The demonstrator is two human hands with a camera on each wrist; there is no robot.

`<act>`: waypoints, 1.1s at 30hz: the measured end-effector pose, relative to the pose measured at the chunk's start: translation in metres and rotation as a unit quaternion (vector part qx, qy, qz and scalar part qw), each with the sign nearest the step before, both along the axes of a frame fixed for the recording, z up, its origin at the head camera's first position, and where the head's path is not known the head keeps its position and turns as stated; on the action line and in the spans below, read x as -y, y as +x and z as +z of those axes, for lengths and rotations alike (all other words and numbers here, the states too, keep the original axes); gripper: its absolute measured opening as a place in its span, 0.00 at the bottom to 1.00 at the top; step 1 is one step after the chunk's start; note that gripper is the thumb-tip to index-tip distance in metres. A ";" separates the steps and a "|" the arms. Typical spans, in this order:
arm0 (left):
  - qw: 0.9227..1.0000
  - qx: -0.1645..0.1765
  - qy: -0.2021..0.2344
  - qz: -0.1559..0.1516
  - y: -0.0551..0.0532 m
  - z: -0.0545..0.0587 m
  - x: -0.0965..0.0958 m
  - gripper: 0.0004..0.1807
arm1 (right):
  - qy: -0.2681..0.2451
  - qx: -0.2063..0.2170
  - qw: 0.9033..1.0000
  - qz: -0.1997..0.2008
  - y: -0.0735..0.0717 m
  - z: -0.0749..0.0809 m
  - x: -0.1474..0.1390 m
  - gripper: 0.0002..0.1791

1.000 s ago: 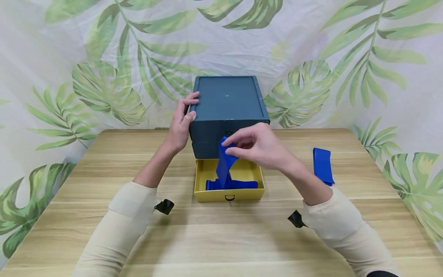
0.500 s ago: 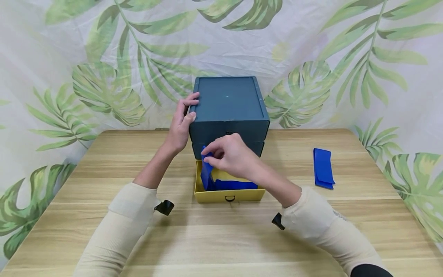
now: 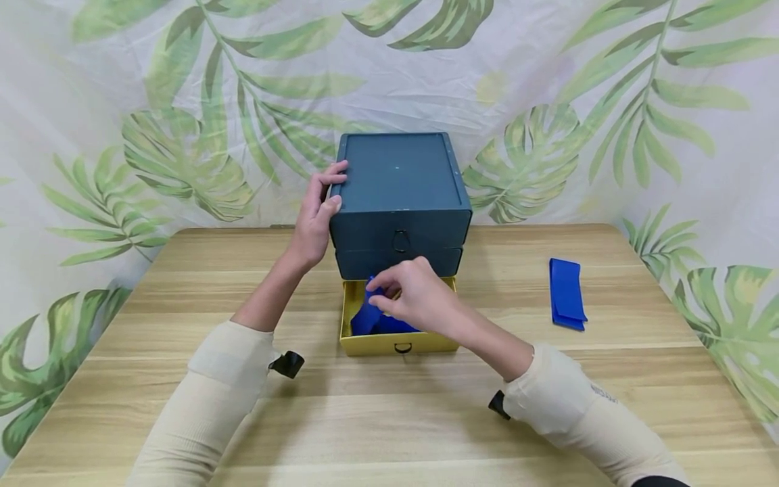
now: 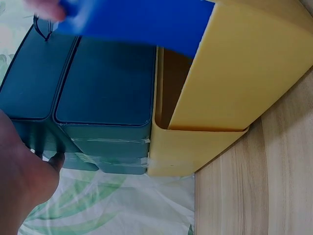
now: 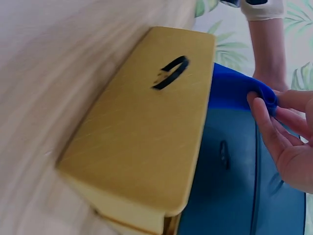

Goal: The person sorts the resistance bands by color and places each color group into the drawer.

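My left hand (image 3: 313,220) rests on the left side of a dark teal drawer cabinet (image 3: 395,176), fingertips over its top edge. Below the teal drawers, a yellow drawer (image 3: 365,346) is pulled out. Over it, my right hand (image 3: 420,294) pinches the upper end of a flat blue band (image 3: 363,318) between thumb and fingers. The band hangs down into the drawer, and its end is folded over at the fingertips in the right wrist view. More blue band material (image 3: 394,326) lies on the drawer floor, partly hidden by the right hand.
Another blue band (image 3: 566,291), folded flat, lies to the right on the wooden table (image 3: 389,419). Behind the cabinet hangs a leaf-patterned cloth (image 3: 292,81). Small black ring pulls (image 3: 403,348) stick out from the drawer fronts.
My right hand has moved left and then down with the blue band, which now sits lower in the yellow drawer. The left hand stays on the cabinet.
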State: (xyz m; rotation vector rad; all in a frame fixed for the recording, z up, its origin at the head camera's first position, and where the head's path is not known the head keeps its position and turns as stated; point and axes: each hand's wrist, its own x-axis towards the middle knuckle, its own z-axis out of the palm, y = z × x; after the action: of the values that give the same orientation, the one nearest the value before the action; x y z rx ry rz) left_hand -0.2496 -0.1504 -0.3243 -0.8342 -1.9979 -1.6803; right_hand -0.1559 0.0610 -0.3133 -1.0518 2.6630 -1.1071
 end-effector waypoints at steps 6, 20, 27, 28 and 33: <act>1.000 0.004 -0.003 0.004 0.001 0.001 0.000 0.22 | 0.012 0.006 1.000 -0.008 0.003 -0.013 -0.019 0.09; 1.000 0.011 -0.001 0.003 0.001 0.001 0.001 0.22 | 0.025 0.090 0.995 -0.024 -0.008 -0.036 -0.052 0.09; 1.000 0.009 -0.001 0.002 0.000 0.002 0.000 0.22 | 0.077 0.092 0.992 -0.033 -0.016 -0.043 -0.060 0.07; 1.000 0.009 -0.001 0.001 0.001 0.002 0.000 0.22 | 0.082 0.094 0.992 -0.031 -0.016 -0.043 -0.061 0.07; 1.000 0.012 -0.001 0.001 0.001 0.002 -0.001 0.22 | 0.108 0.101 0.989 -0.017 -0.016 -0.041 -0.064 0.08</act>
State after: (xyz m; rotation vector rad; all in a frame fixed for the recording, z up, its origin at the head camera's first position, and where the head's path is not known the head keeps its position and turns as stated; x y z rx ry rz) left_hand -0.2485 -0.1496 -0.3223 -0.8172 -2.0158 -1.6958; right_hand -0.1724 0.1252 -0.3540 -0.8126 2.5756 -0.8542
